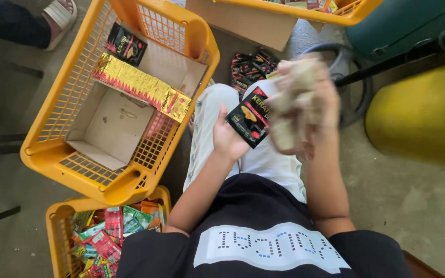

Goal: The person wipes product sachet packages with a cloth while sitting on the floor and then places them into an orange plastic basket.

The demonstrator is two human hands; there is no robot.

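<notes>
My left hand (pixel 227 138) holds a small black sachet (pixel 250 119) with red and gold print, above my lap. Beside it, my right hand (pixel 301 105) is blurred with motion and wears a pale, dusty glove; it touches the sachet's right edge. Whether it holds anything of its own I cannot tell. On the floor beyond my knee lies a pile of the same black sachets (pixel 251 68). I sit in light trousers and a black shirt.
A yellow plastic basket (pixel 47 149) at left holds an open cardboard box, a gold sachet strip (pixel 140 86) and one black sachet (pixel 125 45). A lower yellow basket (pixel 57 226) holds colourful sachets. A yellow drum (pixel 428 118) stands at right. Another person's sandalled foot (pixel 60 15) shows top left.
</notes>
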